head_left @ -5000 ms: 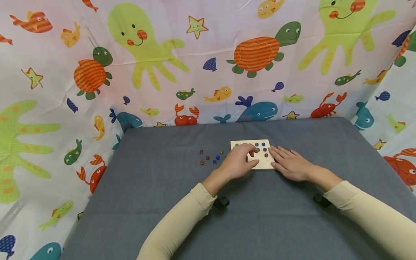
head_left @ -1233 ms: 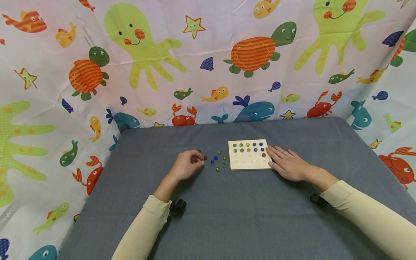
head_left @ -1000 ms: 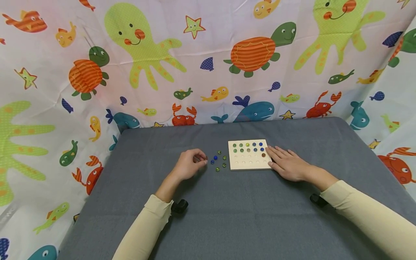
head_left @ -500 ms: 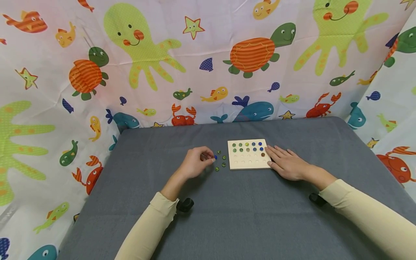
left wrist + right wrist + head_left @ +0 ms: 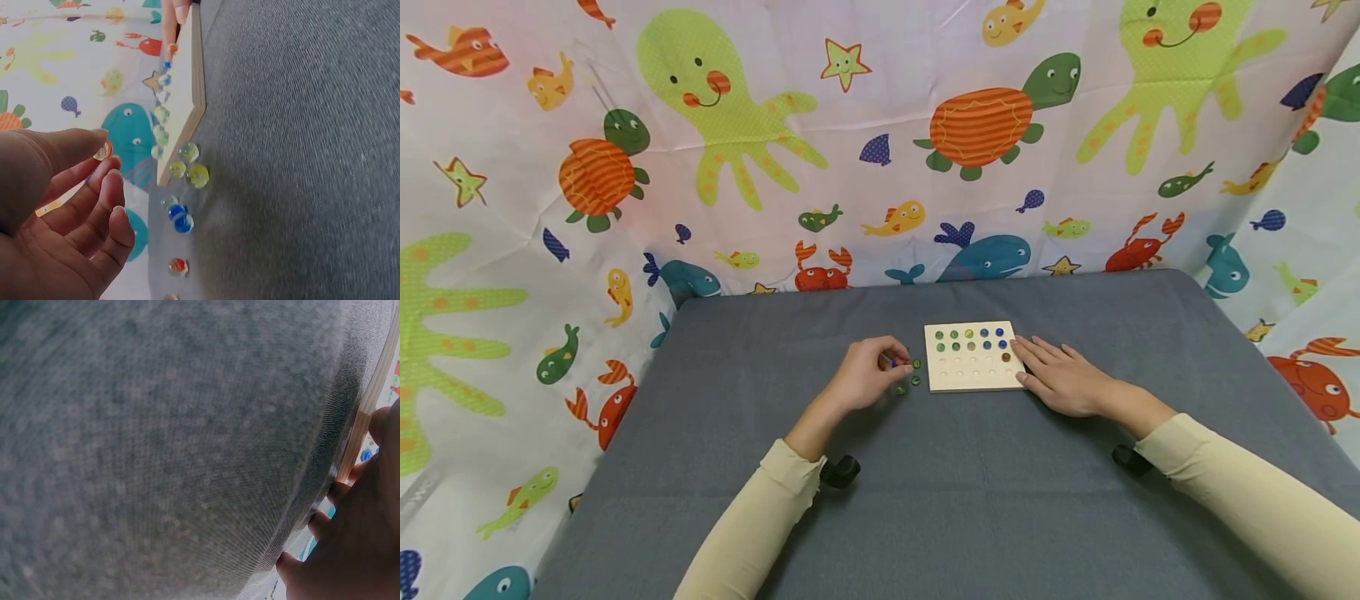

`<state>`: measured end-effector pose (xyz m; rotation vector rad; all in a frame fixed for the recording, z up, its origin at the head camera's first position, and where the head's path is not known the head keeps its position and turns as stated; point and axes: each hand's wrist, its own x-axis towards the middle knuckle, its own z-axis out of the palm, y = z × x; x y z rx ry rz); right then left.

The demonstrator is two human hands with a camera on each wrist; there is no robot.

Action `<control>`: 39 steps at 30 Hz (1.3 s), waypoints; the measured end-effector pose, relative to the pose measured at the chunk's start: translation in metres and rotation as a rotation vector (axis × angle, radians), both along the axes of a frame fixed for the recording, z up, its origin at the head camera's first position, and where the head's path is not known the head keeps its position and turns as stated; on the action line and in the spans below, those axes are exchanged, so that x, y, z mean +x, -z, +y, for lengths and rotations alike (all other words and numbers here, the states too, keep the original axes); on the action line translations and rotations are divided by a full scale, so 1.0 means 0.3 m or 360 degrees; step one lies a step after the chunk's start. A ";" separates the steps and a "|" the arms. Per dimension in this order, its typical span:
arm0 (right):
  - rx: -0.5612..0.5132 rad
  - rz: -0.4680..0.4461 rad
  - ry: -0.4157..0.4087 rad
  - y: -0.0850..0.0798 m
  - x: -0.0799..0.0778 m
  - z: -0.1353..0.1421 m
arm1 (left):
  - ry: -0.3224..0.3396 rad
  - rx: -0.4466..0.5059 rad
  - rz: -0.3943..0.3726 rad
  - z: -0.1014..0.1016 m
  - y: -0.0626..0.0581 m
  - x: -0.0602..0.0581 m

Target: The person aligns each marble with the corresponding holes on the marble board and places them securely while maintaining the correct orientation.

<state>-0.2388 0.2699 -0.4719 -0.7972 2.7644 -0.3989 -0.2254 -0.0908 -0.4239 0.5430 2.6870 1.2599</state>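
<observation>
My left hand (image 5: pixel 868 372) pinches an orange-streaked glass marble (image 5: pixel 103 150) between thumb and index finger, above the table. Under and around it lie loose marbles: green ones (image 5: pixel 916 381), two blue ones (image 5: pixel 179 217) and a red-orange one (image 5: pixel 178 267). Just right of that hand is a pale wooden board (image 5: pixel 970 381) with rows of round hollows. Green, yellow, clear and blue marbles fill its two far rows, and a brown marble (image 5: pixel 1006 357) sits at the right end of the third. My right hand (image 5: pixel 1067 379) lies flat with straight fingers, touching the board's right edge.
A grey cloth (image 5: pixel 985 500) covers the table. Behind it and along both sides hangs a white curtain (image 5: pixel 842 175) printed with sea animals. Dark straps with camera mounts (image 5: pixel 840 472) sit at both wrists.
The left hand went from over the board to the loose brown marbles at left, and now moves back rightward with a marble pinched. The right hand stays at the board's edge.
</observation>
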 end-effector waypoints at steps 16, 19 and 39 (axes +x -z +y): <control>-0.0022 0.0022 0.0009 -0.010 0.025 -0.008 | 0.0095 0.0005 0.0054 0.072 0.016 0.000; -0.0017 0.0030 0.0011 -0.006 0.025 -0.008 | 0.0107 0.0009 0.0065 0.084 0.020 0.000; -0.0003 0.0045 0.0011 0.004 0.012 -0.003 | 0.0210 0.0012 0.0089 0.168 0.032 -0.002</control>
